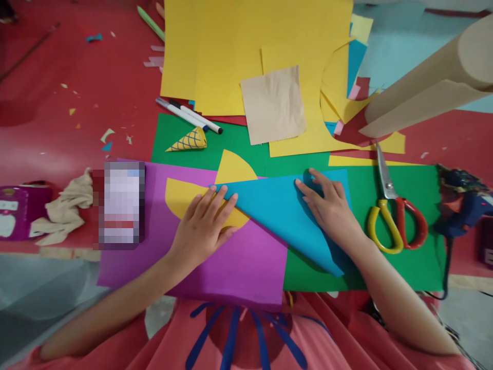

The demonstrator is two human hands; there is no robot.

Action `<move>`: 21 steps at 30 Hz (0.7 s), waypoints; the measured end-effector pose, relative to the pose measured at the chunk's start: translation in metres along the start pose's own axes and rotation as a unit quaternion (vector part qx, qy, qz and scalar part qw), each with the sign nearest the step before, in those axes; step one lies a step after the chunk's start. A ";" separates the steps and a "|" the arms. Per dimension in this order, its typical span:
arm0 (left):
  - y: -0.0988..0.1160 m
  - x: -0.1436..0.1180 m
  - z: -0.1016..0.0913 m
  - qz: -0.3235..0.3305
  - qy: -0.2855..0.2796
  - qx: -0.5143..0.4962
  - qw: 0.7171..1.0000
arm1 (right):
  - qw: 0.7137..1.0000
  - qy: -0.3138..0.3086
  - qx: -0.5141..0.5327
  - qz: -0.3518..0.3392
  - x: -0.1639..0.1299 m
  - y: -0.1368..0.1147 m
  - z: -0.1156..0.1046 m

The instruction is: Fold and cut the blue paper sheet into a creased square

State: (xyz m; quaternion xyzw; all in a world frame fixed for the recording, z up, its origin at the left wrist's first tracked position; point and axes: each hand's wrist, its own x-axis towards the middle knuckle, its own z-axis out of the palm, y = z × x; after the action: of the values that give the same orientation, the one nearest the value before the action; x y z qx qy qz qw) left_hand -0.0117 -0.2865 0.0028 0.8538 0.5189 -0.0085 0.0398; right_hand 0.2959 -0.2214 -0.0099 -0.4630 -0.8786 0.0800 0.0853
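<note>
1. The fingers (214, 203) of the left hand (200, 226) are lying fairly flat and slightly apart, their tips resting on the narrow left end of the blue sheet (277, 205); the thumb is standing out to the side.
2. The right hand (333, 213) is resting near that sheet's far edge, its fingers loosely spread and a little bent; no pinch is showing, and how hard it is pressing I cannot tell.
3. The blue sheet, apparently folded, is lying across the right edge of the purple sheet (246, 272) and over the green sheet (408, 277), its lower corner pointing toward the near edge of the bench (38, 123).
4. Yellow pieces (235, 167) are showing around its left end.
5. Judging by its look, I am expecting light, smooth, springy paper, sliding easily over the sheets beneath and creasing under a hard pinch.
6. For a hold, I am favouring flat fingertips at the narrow end and a gentle grip on the broad right side, clear of the scissors (390, 188) lying toward the green sheet's right edge.
</note>
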 end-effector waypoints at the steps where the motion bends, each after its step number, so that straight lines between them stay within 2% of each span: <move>1: 0.000 0.000 0.000 0.000 0.001 0.001 1.000 | 1.000 -0.001 0.000 0.001 0.000 0.000 0.000; 8: 0.001 -0.001 0.001 -0.006 -0.007 0.002 1.000 | 1.000 -0.012 0.016 0.019 0.001 -0.001 0.000; 21: 0.002 0.001 -0.001 -0.016 -0.014 -0.017 1.000 | 1.000 0.004 0.010 0.007 -0.001 0.000 0.003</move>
State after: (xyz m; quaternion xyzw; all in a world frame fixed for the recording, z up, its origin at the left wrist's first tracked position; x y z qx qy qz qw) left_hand -0.0095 -0.2866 0.0036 0.8443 0.5322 -0.0117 0.0616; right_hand 0.2955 -0.2222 -0.0130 -0.4686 -0.8742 0.0878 0.0927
